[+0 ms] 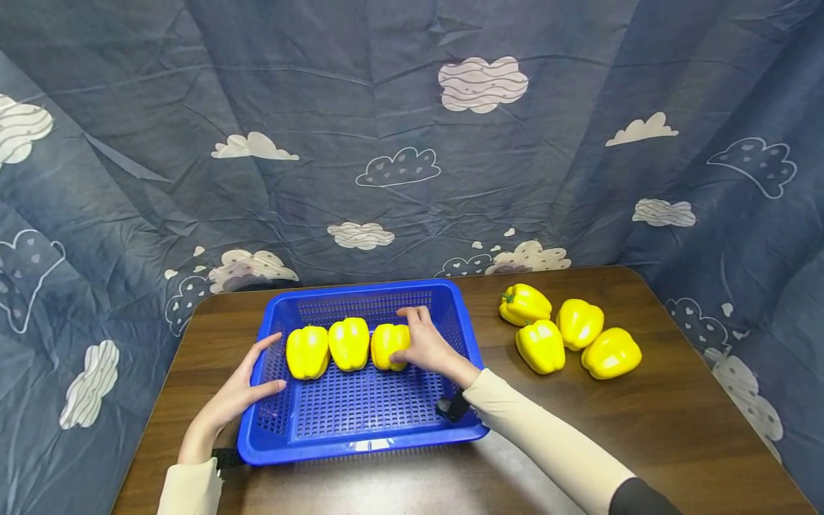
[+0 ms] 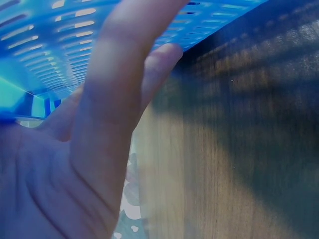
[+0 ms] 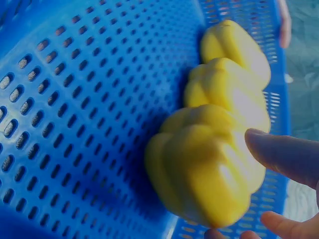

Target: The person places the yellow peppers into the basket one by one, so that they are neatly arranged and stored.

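Three yellow bell peppers stand in a row in a blue plastic basket (image 1: pixel 370 436). They are the left pepper (image 1: pixel 307 352), the middle pepper (image 1: pixel 349 344) and the right pepper (image 1: pixel 384 346). My left hand (image 1: pixel 234 390) holds the basket's left side, thumb and forefinger over the rim. In the left wrist view, its other fingers lie along the outer wall. My right hand (image 1: pixel 430 346) is at the right pepper with spread fingers. One fingertip (image 3: pixel 256 137) appears to touch that pepper in the right wrist view, where other fingertips show at the lower edge.
On the brown wooden table (image 1: pixel 618 436), several more yellow peppers (image 1: pixel 581 324) lie right of the basket. Behind the table hangs a dark blue curtain (image 1: pixel 335 107) with cloud prints. My right forearm (image 1: pixel 547 436) crosses the basket's right rim.
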### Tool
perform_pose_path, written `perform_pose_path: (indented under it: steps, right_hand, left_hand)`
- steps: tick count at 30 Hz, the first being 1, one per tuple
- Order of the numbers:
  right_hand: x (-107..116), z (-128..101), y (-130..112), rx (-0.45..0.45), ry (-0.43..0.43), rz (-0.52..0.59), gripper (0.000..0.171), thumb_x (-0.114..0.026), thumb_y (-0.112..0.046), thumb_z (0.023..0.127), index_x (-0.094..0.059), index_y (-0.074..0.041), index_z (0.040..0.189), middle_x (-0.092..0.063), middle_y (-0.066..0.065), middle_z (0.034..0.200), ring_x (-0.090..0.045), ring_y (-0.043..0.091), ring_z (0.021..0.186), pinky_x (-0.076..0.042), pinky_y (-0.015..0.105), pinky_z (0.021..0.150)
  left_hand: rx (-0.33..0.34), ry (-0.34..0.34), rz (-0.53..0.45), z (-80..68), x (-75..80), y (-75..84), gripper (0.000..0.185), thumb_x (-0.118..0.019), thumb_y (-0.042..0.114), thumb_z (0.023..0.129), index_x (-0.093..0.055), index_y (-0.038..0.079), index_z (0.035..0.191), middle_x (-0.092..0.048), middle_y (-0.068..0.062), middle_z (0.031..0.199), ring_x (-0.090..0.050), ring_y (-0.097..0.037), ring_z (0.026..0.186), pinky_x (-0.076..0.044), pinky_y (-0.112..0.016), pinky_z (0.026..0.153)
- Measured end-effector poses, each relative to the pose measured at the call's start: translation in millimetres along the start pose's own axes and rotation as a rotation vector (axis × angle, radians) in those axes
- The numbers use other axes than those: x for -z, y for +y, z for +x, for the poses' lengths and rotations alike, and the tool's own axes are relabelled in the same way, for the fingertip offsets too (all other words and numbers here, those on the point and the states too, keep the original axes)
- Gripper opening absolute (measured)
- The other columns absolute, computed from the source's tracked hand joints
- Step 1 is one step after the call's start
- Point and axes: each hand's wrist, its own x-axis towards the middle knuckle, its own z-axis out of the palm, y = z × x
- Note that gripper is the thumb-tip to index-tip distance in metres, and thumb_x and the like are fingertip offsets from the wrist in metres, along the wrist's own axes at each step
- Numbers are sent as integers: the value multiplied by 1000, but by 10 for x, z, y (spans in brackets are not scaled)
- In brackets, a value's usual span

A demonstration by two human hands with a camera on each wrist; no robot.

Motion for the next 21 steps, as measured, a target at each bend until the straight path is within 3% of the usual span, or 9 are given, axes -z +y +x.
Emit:
perform_pose_path:
  steps: [10, 15, 21]
  right_hand:
    - [338, -130, -47, 25, 12, 76, 70, -82, -7, 71, -46, 6, 130, -42, 26, 123, -54, 39, 106, -48, 45, 89]
    - [475, -193, -17, 25, 4, 175, 68, -79, -5, 74, -44, 6, 131, -39, 26, 127, -52, 43, 113, -47, 47, 92]
    - [648, -293, 32, -3, 6, 209, 67, -77, -8, 79, -41, 0, 134, -39, 21, 132, -49, 39, 119, -45, 46, 95]
  left_hand:
    - [3, 3, -4, -3, -4, -11, 78, -64, 10, 89, -17, 17, 151, -12, -28, 151, -40, -53, 120, -50, -54, 83]
    - [18, 5, -5, -3, -5, -15, 78, -64, 11, 90, -17, 19, 151, -12, -27, 151, -41, -52, 120, -51, -54, 83]
    - [30, 7, -3, 9, -9, -7, 78, -63, 11, 90, -16, 19, 152, -12, -27, 152, -40, -52, 121, -50, -54, 84]
